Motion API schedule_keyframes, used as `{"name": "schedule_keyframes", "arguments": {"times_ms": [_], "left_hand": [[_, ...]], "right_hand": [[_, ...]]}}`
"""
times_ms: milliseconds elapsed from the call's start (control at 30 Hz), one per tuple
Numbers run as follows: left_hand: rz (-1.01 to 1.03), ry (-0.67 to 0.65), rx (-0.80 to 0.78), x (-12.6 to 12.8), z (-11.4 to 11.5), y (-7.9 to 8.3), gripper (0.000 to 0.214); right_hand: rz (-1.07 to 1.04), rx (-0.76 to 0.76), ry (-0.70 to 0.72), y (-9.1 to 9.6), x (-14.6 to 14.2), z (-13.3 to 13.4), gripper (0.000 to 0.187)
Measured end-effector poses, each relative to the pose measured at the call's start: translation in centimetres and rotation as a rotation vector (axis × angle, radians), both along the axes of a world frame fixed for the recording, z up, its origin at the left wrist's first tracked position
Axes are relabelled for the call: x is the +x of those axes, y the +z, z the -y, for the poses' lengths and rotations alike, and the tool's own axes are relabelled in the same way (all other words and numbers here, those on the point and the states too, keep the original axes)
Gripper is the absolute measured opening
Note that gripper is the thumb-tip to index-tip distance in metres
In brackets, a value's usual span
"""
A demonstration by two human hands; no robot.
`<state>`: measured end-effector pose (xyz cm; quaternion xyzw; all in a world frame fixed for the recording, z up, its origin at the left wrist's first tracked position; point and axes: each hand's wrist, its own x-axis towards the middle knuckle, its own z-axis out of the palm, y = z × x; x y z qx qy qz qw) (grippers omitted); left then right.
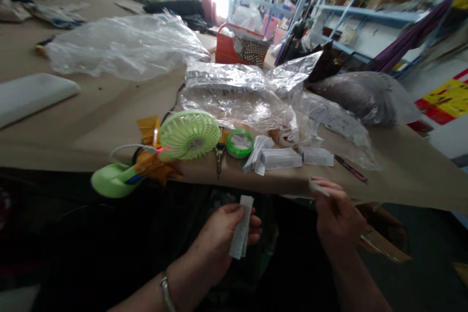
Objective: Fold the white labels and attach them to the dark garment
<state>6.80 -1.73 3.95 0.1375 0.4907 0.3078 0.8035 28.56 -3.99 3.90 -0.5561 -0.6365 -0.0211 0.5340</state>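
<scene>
Head view: at 6 o'clock, the left hand pinched a folded paper leaflet, light and limp, best held by its long edges. At 4 o'clock, the right hand pinched a small white slip.

paper slip: print too small to read; second slip probably part hidden by fingers

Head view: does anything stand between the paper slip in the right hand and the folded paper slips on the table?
Nothing visible does: the right hand holds its paper slip at the table edge, and the nearest folded paper slip lies just beyond it.
</scene>
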Motion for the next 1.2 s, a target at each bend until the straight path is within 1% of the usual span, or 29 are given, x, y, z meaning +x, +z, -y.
{"name": "schedule_keyframes", "arguments": {"times_ms": [33, 100, 133, 200, 267, 367, 533, 700, 800, 867, 900, 967, 1000, 1033, 1067, 1133, 1167, 1200], "left_hand": [[0.002, 0.011, -0.003, 0.0, 0.0, 0.1, 0.010], [0.061, 0.040, 0.042, -0.1, 0.1, 0.2, 0.009], [0.094, 0.048, 0.072, -0.2, 0.2, 0.3, 0.009], [0.143, 0.080, 0.121, -0.5, 0.3, 0.2, 0.010], [0.144, 0.129, 0.129, -0.9, 0.4, 0.1, 0.010], [0.108, 0.195, 0.112, -1.4, 0.4, 0.1, 0.010], [0.145, 0.195, 0.106, -1.7, 0.5, 0.2, 0.010], [0.145, 0.214, 0.103, -1.7, 0.8, -0.1, 0.014], [0.147, 0.182, 0.107, -2.0, 0.9, -0.3, 0.015], [0.158, 0.150, 0.109, -2.3, 0.9, -0.2, 0.016], [0.159, 0.121, 0.109, -2.5, 0.9, -0.1, 0.016], [0.157, 0.028, 0.109, -2.9, 1.0, 0.2, 0.018], [0.158, -0.029, 0.108, -3.1, 1.1, 0.4, 0.019], [0.166, -0.085, 0.110, -3.3, 1.2, 0.6, 0.020], [0.180, -0.132, 0.116, -3.5, 1.4, 0.7, 0.022], [0.213, -0.195, 0.130, -3.7, 1.7, 1.0, 0.025], [0.223, -0.224, 0.135, -3.7, 1.9, 1.1, 0.026], [0.230, -0.250, 0.139, -3.7, 2.1, 1.2, 0.028]], "right_hand": [[0.009, -0.021, 0.134, 0.1, -1.9, 0.5, 0.009], [0.145, -0.054, 0.387, 0.1, -5.3, 1.2, 0.014], [0.204, -0.060, 0.466, -0.1, -6.7, 1.4, 0.013], [0.291, -0.053, 0.553, -0.7, -8.8, 1.5, 0.011], [0.329, -0.040, 0.577, -1.3, -9.8, 1.4, 0.013], [0.372, -0.048, 0.588, -1.7, -10.2, 1.1, 0.017], [0.399, -0.059, 0.593, -1.3, -10.2, 1.0, 0.017], [0.402, -0.085, 0.600, -1.3, -10.5, 0.9, 0.016], [0.379, -0.109, 0.630, -1.6, -10.5, 1.1, 0.018], [0.291, -0.156, 0.639, -1.8, -10.2, 1.4, 0.023], [0.207, -0.187, 0.618, -1.8, -10.0, 1.5, 0.026], [-0.042, -0.273, 0.528, -1.9, -9.4, 1.5, 0.027], [-0.189, -0.349, 0.498, -2.0, -9.0, 1.3, 0.026], [-0.339, -0.455, 0.505, -1.9, -8.7, 1.1, 0.026], [-0.487, -0.587, 0.561, -1.9, -8.4, 0.7, 0.030], [-0.724, -0.881, 0.770, -1.9, -8.1, 0.0, 0.048], [-0.806, -1.000, 0.874, -1.9, -8.0, -0.4, 0.054], [-0.866, -1.082, 0.954, -1.9, -8.0, -0.8, 0.058]]}}
